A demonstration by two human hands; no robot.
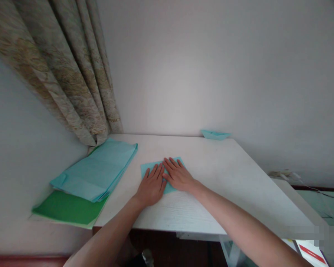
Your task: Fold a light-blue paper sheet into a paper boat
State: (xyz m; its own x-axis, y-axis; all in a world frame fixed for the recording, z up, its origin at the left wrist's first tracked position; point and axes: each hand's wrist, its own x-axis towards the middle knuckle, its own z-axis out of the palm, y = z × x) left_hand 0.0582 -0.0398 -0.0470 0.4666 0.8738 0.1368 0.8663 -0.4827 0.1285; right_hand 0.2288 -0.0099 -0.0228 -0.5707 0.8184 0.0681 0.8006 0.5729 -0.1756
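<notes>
A light blue sheet of paper [170, 188] lies flat on the white table, partly covered by both hands. My left hand [152, 184] rests palm down on its left part, fingers stretched forward. Palm down on the right part is my right hand [178, 175], its fingers spread and pointing to the far left. The two hands nearly meet over the middle of the paper, thumbs close together. Neither hand grips anything. Whatever creases lie under the palms are hidden.
A light blue folded paper boat [215, 135] stands at the table's back edge by the wall. On the left, a stack of blue paper [97, 170] lies over green sheets [69, 208]. A patterned curtain [69, 70] hangs at the back left corner of the white table [219, 167].
</notes>
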